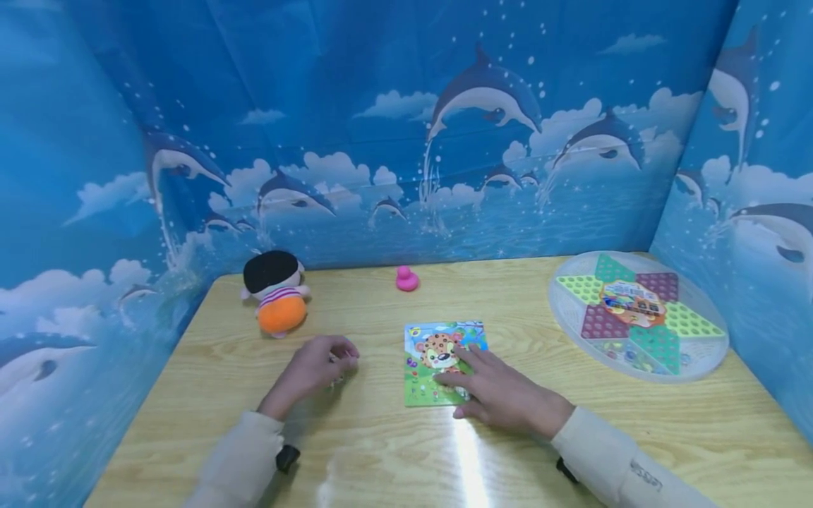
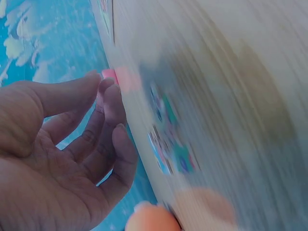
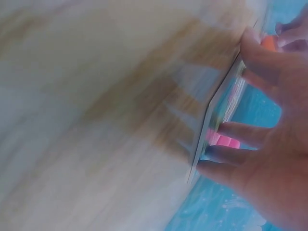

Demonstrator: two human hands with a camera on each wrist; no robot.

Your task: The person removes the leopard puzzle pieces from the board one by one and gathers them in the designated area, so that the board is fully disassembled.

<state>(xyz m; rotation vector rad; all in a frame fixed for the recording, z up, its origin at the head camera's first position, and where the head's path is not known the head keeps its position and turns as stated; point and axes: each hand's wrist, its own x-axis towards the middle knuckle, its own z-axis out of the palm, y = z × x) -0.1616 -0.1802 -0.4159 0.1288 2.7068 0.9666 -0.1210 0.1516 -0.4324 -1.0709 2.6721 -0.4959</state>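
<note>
Right hand rests, fingers spread, on the board. Pieces lie left of it, by the left hand, loosely curled, seemingly empty!

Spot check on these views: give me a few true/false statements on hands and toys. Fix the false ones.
1. The right hand touches the leopard picture. True.
2. In the head view, the pink duck is to the right of the doll. True.
3. The doll's lower part is blue. False: it is orange.
4. The left hand is near small colourful pieces on the table. True.
5. In the head view, the leopard picture lies to the left of the left hand. False: it lies to the right.
6. Both hands touch the pink duck. False: neither does.
</note>
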